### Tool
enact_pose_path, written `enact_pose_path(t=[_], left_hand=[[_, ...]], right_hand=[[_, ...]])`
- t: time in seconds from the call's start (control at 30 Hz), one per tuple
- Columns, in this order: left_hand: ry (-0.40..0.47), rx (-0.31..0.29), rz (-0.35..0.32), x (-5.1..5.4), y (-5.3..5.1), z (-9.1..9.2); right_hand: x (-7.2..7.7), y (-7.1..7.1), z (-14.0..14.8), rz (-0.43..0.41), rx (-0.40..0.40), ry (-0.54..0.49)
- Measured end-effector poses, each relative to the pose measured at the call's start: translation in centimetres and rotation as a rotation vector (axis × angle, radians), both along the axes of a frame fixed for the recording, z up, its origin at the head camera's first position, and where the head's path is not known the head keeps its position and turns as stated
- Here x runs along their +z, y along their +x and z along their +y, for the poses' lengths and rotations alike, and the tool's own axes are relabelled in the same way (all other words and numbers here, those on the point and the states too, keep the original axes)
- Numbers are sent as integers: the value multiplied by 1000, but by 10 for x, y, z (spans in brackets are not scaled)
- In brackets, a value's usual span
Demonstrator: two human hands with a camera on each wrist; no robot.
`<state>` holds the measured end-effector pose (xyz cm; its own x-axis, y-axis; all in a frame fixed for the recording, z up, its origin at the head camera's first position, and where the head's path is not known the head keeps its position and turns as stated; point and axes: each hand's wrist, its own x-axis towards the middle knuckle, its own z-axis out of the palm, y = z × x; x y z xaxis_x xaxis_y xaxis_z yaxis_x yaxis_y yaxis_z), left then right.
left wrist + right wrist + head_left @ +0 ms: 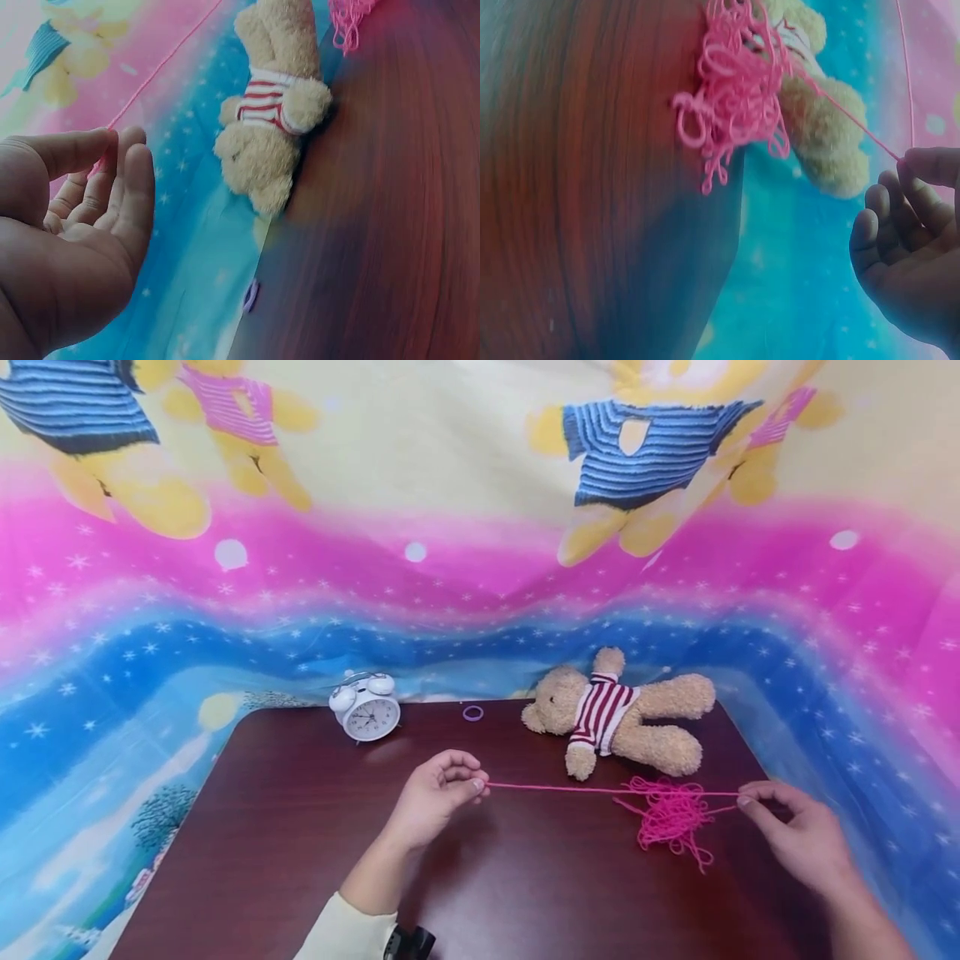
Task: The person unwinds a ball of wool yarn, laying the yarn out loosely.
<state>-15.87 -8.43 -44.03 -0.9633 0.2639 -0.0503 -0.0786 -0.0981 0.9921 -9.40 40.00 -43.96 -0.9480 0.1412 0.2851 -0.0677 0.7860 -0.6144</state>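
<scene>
A strand of pink yarn (555,788) runs taut, nearly level, between the two hands above the table. My left hand (442,797) pinches its end between thumb and index finger, with the other fingers loosely bent. At the right, my right hand (798,831) pinches the strand between thumb and forefinger. From those fingertips a second length slants back to a tangled pile of pink yarn (671,818) on the table. In the right wrist view the loose loops of the pile (739,90) show clearly, apart from the hand.
Behind the yarn lies a teddy bear (600,714) in a red-and-white striped shirt. A white alarm clock (367,710) stands at the back left, and a small purple ring (472,713) lies near the back edge of the dark wooden table (300,827). Patterned cloth (480,560) hangs around the table.
</scene>
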Motion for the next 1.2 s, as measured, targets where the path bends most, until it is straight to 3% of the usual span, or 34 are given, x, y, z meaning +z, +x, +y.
enact_pose_path(t=[0.2,0.4,0.63,0.9,1.07,1.2], left_hand=[[-8,6,-20,-2,-6,18],[-8,-13,-4,-5,-11,41],[-19,-29,21,-5,-15,68],[-6,-46,14,-12,-11,104],[-12,-79,-9,-19,-3,120],[-23,-88,-28,-24,0,128]], right_hand=[[0,2,19,-40,-61,26],[-3,5,39,-134,-126,46],[-3,5,55,-171,-171,65],[-2,5,63,-268,-278,73],[-3,8,58,-241,-265,73],[-8,5,48,-174,-197,81]])
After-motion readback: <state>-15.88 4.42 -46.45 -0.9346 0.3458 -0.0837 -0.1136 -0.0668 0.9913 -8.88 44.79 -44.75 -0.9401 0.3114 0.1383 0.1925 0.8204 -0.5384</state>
